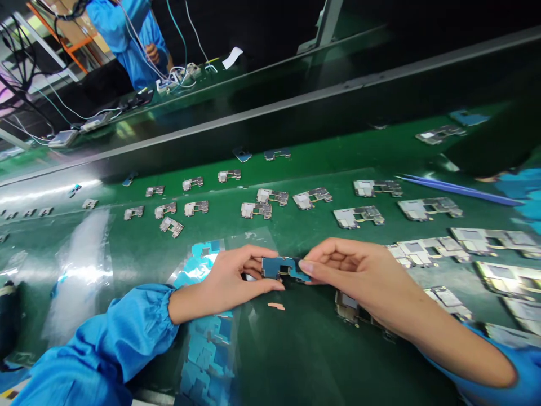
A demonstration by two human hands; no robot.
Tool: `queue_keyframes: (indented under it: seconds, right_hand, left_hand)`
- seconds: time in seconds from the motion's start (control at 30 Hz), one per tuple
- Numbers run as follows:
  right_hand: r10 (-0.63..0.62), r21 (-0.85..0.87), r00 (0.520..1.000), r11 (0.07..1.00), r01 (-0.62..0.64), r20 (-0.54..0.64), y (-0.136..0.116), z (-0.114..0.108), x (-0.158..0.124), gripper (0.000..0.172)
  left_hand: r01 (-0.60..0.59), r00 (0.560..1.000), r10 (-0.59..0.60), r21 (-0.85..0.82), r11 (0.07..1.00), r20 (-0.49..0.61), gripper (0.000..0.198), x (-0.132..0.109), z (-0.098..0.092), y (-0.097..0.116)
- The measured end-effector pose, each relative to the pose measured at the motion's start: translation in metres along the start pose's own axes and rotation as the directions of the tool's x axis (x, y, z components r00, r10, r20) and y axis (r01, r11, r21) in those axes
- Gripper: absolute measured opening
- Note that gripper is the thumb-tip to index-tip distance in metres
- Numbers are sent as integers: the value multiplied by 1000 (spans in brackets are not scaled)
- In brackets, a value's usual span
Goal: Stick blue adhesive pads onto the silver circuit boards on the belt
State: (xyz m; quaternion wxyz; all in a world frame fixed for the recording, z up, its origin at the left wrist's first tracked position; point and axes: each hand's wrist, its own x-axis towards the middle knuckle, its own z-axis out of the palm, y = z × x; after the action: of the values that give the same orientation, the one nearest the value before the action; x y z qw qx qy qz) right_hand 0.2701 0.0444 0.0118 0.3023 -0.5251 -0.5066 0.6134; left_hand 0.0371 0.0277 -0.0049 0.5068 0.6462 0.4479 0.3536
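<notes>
Blue-covered circuit board (284,268) sits between your hands over the green surface (304,361), pinched at opposite edges by your nearly closed left fingers (265,285) and right fingers (306,267). Copper-coloured strip (276,306) lies just below; bare circuit boards (358,217) lie in rows beyond.

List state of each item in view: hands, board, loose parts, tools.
Left hand, gripping board's left end.
Right hand, pinching board's right end.
Board, blue-covered, held above mat.
Copper strip, loose on green mat.
Blue pieces, lying on clear sheet.
Tweezers, lying untouched.
Other boards, lying flat in rows.
</notes>
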Motion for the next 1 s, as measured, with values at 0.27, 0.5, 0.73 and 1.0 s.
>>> queue_keyframes:
  seconds: [0.27, 0.5, 0.73, 1.0]
  right_hand:
    - [-19, -41, 1000, 999, 20, 12, 4, -1, -1, 28]
    - [-16, -48, 1000, 999, 17, 14, 7, -1, -2, 27]
    - [-15, -50, 1000, 999, 16, 24, 4, -1, -3, 25]
    - [-26, -31, 999, 999, 27, 19, 3, 0, -1, 29]
  left_hand:
    - [7, 1000, -7, 8, 1000, -15, 44, 2, 0, 5]
    - [5, 999, -3, 54, 999, -32, 46, 0, 1, 3]
    - [29, 999, -29, 21, 999, -19, 48, 0, 1, 5]
    - [46, 999, -46, 17, 999, 7, 52, 1, 0, 6]
